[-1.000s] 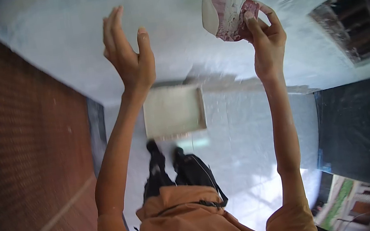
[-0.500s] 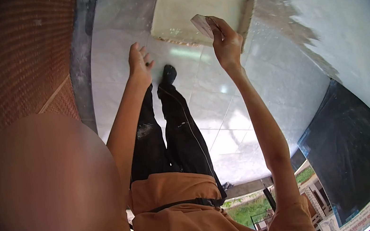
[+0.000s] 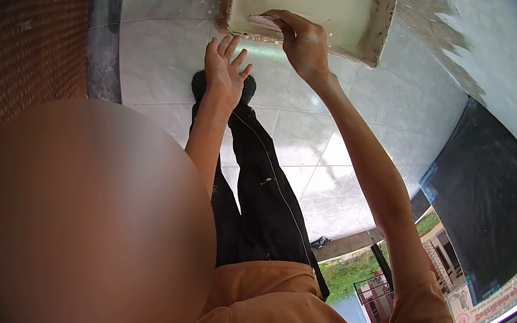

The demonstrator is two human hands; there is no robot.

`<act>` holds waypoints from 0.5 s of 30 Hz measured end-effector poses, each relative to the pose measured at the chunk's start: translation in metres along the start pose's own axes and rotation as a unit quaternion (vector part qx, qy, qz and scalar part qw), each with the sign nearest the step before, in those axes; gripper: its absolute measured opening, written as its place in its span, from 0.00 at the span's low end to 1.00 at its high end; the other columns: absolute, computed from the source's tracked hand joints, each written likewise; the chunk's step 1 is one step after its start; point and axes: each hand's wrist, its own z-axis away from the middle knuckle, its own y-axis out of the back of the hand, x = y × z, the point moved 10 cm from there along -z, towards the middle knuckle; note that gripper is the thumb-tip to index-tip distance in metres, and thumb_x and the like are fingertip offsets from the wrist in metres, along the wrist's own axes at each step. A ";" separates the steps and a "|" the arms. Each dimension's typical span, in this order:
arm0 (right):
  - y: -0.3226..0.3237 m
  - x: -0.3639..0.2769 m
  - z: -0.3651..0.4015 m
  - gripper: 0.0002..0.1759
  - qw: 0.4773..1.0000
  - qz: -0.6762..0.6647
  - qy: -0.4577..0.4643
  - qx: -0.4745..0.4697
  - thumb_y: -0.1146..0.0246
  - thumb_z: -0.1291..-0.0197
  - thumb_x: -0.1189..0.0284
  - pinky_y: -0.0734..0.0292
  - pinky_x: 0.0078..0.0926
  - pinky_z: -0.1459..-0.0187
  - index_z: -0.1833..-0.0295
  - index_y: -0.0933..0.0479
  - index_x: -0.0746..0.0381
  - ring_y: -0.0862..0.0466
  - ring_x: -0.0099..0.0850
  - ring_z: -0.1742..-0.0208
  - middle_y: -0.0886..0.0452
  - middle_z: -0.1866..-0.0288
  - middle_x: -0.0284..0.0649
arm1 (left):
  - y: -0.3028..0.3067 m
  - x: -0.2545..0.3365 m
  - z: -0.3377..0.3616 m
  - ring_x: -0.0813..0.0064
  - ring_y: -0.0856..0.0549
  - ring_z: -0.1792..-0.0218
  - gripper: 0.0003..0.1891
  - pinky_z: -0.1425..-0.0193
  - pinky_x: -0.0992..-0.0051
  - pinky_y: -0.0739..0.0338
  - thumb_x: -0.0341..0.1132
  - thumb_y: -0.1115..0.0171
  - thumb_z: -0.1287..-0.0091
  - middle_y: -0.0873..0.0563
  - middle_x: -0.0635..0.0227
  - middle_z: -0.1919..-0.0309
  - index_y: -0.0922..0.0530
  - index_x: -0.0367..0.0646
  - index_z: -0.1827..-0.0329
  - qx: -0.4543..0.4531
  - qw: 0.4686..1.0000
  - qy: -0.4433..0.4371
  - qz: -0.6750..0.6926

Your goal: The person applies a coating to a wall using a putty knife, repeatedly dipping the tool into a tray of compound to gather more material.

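Observation:
My right hand (image 3: 306, 44) is closed on a small flat pale scraper (image 3: 263, 23), its surface smeared whitish; the fingers hide part of it. It is held over the near edge of a shallow rectangular tray (image 3: 383, 22), which contains a pale, creamy wet mix. Left of that, my left hand (image 3: 226, 72) hangs in the air with its palm turned up and fingers spread, holding nothing. It is close to the tray's near left corner, apart from it as far as I can see.
Grey tiles (image 3: 306, 121) cover the floor beneath my legs. A woven brown panel (image 3: 22, 56) is at the left. On the right, the wall (image 3: 492, 26) bears a grey smeared patch (image 3: 436, 8), and a dark sheet (image 3: 498, 199) is lower down. A blurred round area covers the lower left.
My right hand has moved slightly left and tipped the scraper flatter, lower over the tray. My left hand has moved right, its fingers spreading. The view has shifted, so the tray appears farther right.

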 end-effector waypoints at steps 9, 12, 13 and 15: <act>-0.006 0.005 0.007 0.14 1.000 0.018 0.016 -0.009 0.41 0.39 0.83 0.19 0.33 0.59 0.52 0.16 0.59 0.13 0.40 0.60 0.13 0.59 0.43 | -0.001 0.002 -0.003 0.62 0.40 0.25 0.32 0.24 0.56 0.49 0.53 0.68 0.24 0.37 0.71 0.25 0.42 0.46 0.23 -0.019 1.000 -0.018 -0.016; -0.006 0.005 0.008 0.13 0.999 0.023 0.010 -0.028 0.41 0.38 0.85 0.18 0.29 0.58 0.51 0.17 0.62 0.11 0.38 0.58 0.12 0.57 0.45 | 0.000 0.002 -0.002 0.63 0.40 0.25 0.31 0.25 0.56 0.49 0.53 0.67 0.24 0.37 0.72 0.25 0.42 0.46 0.23 -0.023 0.999 -0.025 -0.032; -0.005 0.005 0.007 0.13 0.999 0.017 0.012 -0.029 0.41 0.38 0.84 0.18 0.29 0.58 0.52 0.17 0.62 0.11 0.38 0.58 0.12 0.58 0.45 | -0.002 0.004 -0.002 0.63 0.40 0.25 0.31 0.25 0.56 0.49 0.53 0.67 0.24 0.37 0.72 0.25 0.42 0.46 0.23 -0.024 0.999 -0.027 -0.033; -0.005 0.006 0.004 0.14 0.999 -0.005 0.024 -0.023 0.41 0.41 0.84 0.18 0.31 0.58 0.53 0.16 0.60 0.12 0.39 0.59 0.13 0.59 0.44 | 0.000 0.003 -0.002 0.63 0.40 0.25 0.31 0.25 0.56 0.49 0.53 0.67 0.24 0.37 0.72 0.25 0.42 0.46 0.23 -0.019 0.999 -0.028 -0.039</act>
